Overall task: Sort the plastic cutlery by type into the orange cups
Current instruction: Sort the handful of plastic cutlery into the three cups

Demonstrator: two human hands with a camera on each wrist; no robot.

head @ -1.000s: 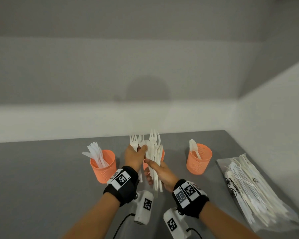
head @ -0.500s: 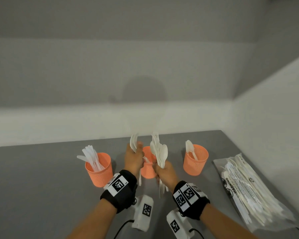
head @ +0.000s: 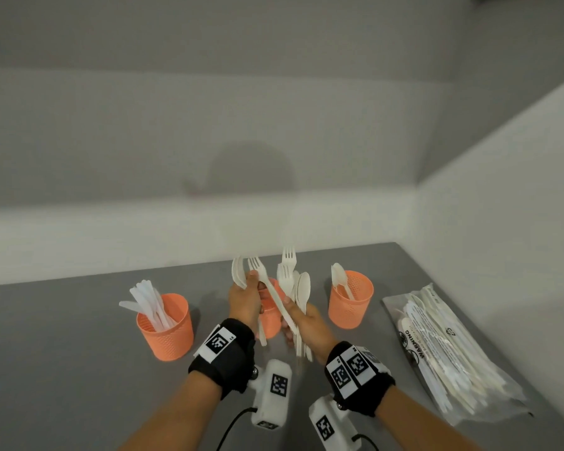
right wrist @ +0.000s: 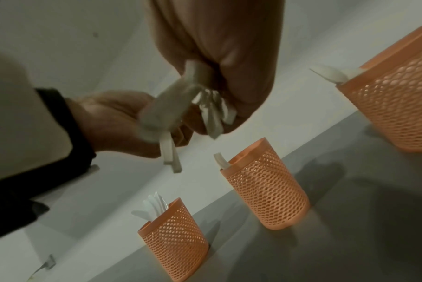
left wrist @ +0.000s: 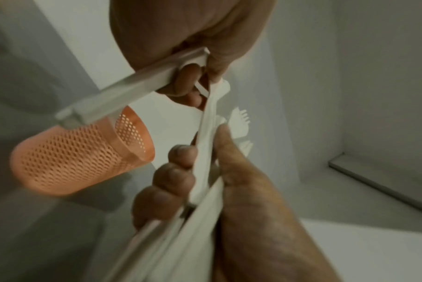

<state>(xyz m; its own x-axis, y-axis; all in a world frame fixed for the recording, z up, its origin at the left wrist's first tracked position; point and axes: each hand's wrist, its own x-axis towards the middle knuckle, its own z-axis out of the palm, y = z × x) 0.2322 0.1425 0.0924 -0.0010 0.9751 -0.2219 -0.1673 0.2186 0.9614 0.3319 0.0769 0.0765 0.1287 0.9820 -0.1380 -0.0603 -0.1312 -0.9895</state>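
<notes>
Three orange mesh cups stand in a row on the grey table. The left cup (head: pixel 165 327) (right wrist: pixel 176 244) holds several white knives. The middle cup (head: pixel 271 319) (right wrist: pixel 265 187) (left wrist: pixel 84 156) sits behind my hands with one white piece showing at its rim. The right cup (head: pixel 350 299) (right wrist: pixel 398 95) holds a spoon. My left hand (head: pixel 251 288) (right wrist: pixel 115 122) grips a few white pieces, their heads up. My right hand (head: pixel 293 315) (right wrist: pixel 217 106) grips a bundle of forks and spoons (head: pixel 293 281). One fork (head: pixel 267 288) (left wrist: pixel 206 137) slants between both hands.
A clear plastic bag (head: pixel 453 346) of more white cutlery lies on the table at the right, close to the right wall. A pale wall runs along the table's far edge. Bare grey tabletop (head: pixel 62 353) stretches left of the cups.
The hands held separate bunches half a second ago. Now one fork slants from the left hand's thumb down to the right hand's bundle. The cups have not moved.
</notes>
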